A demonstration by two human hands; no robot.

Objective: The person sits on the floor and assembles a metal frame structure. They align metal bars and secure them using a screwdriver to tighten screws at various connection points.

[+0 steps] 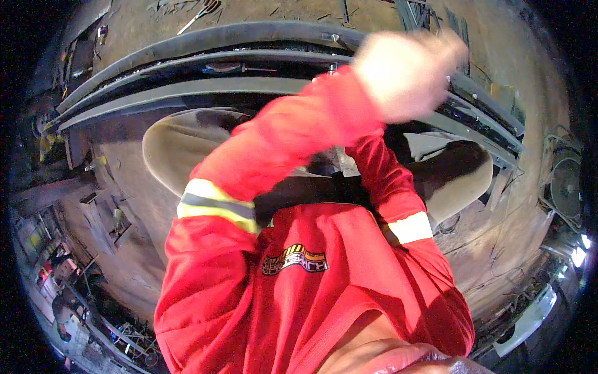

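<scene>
Faces long grey metal beams (187, 90) stretched side by side across a brown floor (118, 156), with dark strips (411, 15) beyond. Has left hand (405, 78) blurred over their right half, right hand hidden; cannot tell either's fingers' opening or hold.

Quick count: one blurry left hand (402, 78), two red sleeves (299, 134), two reflective bands (218, 207), one chest patch (293, 260) and two bent knees (177, 146). Far side I get three long grey metal rails (180, 88), plus one scissor-like tool (200, 15) far left. On the right, one round grille (565, 181), and near right, one pale panel (528, 322).
</scene>
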